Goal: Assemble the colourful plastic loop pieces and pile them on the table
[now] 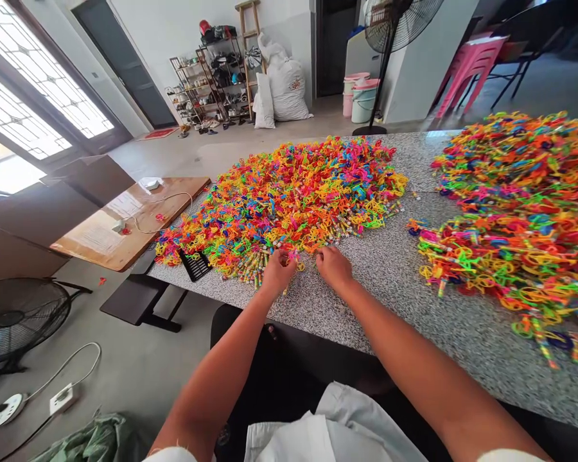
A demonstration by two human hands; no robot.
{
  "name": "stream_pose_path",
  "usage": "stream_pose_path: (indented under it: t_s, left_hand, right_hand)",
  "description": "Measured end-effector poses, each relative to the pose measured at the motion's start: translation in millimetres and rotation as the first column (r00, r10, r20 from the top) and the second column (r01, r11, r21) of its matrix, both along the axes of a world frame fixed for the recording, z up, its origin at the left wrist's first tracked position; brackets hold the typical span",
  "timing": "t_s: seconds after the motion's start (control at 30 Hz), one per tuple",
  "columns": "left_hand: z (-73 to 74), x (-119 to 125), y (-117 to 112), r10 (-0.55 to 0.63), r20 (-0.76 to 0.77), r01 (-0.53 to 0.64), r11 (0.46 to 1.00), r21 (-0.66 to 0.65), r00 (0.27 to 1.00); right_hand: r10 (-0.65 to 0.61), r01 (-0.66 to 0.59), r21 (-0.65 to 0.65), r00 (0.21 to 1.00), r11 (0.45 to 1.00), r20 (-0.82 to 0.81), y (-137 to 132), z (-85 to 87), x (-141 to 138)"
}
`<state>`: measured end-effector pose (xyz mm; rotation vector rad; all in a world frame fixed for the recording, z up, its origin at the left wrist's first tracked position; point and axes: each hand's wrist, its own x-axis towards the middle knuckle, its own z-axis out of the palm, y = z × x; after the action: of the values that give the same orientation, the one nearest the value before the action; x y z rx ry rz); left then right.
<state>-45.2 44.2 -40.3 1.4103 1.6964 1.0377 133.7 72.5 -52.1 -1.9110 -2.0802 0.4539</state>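
A big heap of small bright plastic toy pieces [293, 192] in many colours lies on the speckled stone table [395, 289]. Both my hands reach into its near edge. My left hand [277, 271] has its fingers curled around small pieces from the pile; which ones I cannot make out. My right hand [332, 264] rests knuckles-up beside it, fingers bent down onto the table edge of the heap. A second heap of the same pieces [515, 218] spreads over the right of the table.
A small black grille-like part [195, 264] lies at the heap's left corner. A wooden desk [125, 224] stands left of the table, a floor fan [14, 317] lower left, another fan [390, 38] behind, with buckets [363, 99] and sacks [286, 83].
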Motion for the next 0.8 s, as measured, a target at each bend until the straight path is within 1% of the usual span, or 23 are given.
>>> stream_pose_path:
  t_s: [0.07, 0.13, 0.2, 0.27, 0.4, 0.47, 0.53, 0.6, 0.67, 0.73, 0.8]
  left_hand:
    - [5.1, -13, -12, 0.010, 0.166, -0.003, 0.999, -0.041, 0.986]
    - [10.2, -27, -24, 0.054, 0.260, -0.031, 0.995, -0.090, 0.964]
    - [14.1, -38, -36, 0.095, 0.307, -0.064, 0.992, -0.110, 0.947]
    - [16.7, -45, -46, 0.097, 0.318, -0.067, 0.992, -0.105, 0.943]
    - [18.3, -49, -59, 0.108, 0.373, -0.070, 0.991, -0.114, 0.922]
    - [16.6, -51, -63, 0.128, 0.411, -0.083, 0.989, -0.124, 0.902]
    - [12.6, -53, -64, 0.143, 0.413, -0.103, 0.988, -0.116, 0.900]
    - [7.3, -55, -65, 0.166, 0.398, -0.140, 0.986, -0.093, 0.902]
    - [2.7, -55, -65, 0.192, 0.389, -0.181, 0.981, -0.066, 0.901]
    - [0.9, -54, -64, 0.180, 0.403, -0.173, 0.983, -0.053, 0.897]
    - [1.8, -51, -64, 0.147, 0.418, -0.140, 0.989, -0.049, 0.896]
  right_hand:
    - [0.064, -0.064, -0.005, 0.998, 0.998, 0.015, 3, 1.0, -5]
    - [0.113, -0.113, -0.021, 0.993, 0.993, 0.028, 4, 2.0, -12]
    - [0.146, -0.146, -0.016, 0.989, 0.989, 0.033, 3, 3.4, -20]
    - [0.182, -0.182, -0.012, 0.983, 0.983, 0.027, 0, 5.3, -29]
    - [0.229, -0.226, -0.064, 0.972, 0.972, 0.046, -8, 8.9, -41]
    - [0.232, -0.225, -0.091, 0.970, 0.970, 0.076, -12, 10.5, -40]
    - [0.227, -0.211, -0.148, 0.969, 0.966, 0.098, -12, 13.1, -36]
    - [0.244, -0.217, -0.239, 0.966, 0.946, 0.087, -8, 16.9, -31]
    - [0.246, -0.221, -0.288, 0.968, 0.932, 0.054, -1, 21.2, -31]
    - [0.194, -0.178, -0.265, 0.980, 0.948, 0.035, 7, 24.2, -37]
    - [0.111, -0.102, -0.222, 0.993, 0.970, 0.029, 15, 25.2, -48]
